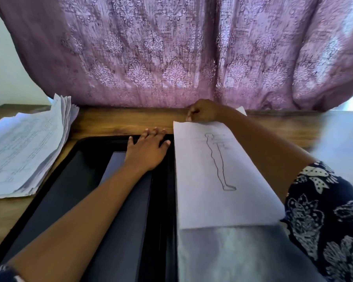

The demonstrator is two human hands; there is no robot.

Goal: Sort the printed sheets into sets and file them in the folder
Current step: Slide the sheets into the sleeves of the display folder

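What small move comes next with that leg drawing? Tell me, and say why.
Probably slide the sheet with the leg outline down into the open black folder. The right hand pinches its top edge, its lower end already looks tucked in a clear sleeve, and the left hand lies flat, steadying the folder.

Matt white paper sheet (212, 180); black glossy plastic folder (86, 151); brown grained wooden table (120, 121); mauve patterned woven cloth curtain (171, 53).
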